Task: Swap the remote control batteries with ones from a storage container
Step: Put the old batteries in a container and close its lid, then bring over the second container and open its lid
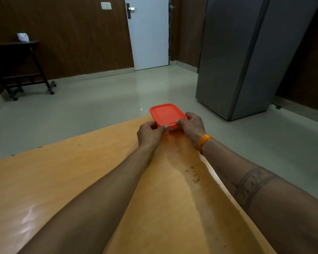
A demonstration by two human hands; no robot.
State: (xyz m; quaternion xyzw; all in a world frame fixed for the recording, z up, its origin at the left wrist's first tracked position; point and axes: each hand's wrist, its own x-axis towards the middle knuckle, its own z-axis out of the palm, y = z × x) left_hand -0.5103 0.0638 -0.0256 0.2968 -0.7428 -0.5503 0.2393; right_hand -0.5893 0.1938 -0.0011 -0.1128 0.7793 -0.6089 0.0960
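A small storage container with an orange-red lid sits at the far corner of the wooden table. My left hand grips its near left edge, thumb on the lid rim. My right hand holds the near right edge, fingers curled over the lid. The lid lies flat on the container. The container's body is mostly hidden behind my hands. No remote control or batteries are in view.
Small dark crumbs lie on the table between my forearms. The table's right edge runs close under my right arm. Beyond are a grey refrigerator, a white door and a dark side table on castors.
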